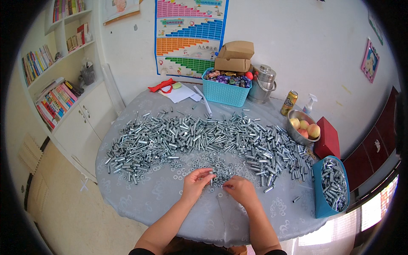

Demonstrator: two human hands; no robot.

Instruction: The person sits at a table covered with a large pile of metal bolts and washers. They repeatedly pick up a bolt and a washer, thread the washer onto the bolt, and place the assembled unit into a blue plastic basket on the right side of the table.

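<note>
My left hand (197,182) pinches a small silver bolt (211,181), which hangs roughly upright from the thumb and fingertips. Just to its right, my right hand (239,188) has its fingers drawn together at the near edge of a pile of small metal nuts (220,173). What those fingertips hold, if anything, is too small to make out. Pale flat washers (179,173) lie scattered left of the nuts. Behind both hands spreads a wide heap of silver metal bolts and sleeves (191,134), reaching from the left of the table to the right.
A grey patterned cloth covers the round table (170,208). On the right edge a blue basket (319,191) holds more metal pieces. Farther back are a red box (326,138), a metal bowl (299,138) of fruit, a can (289,103), a spray bottle (310,104) and a turquoise basket (225,93).
</note>
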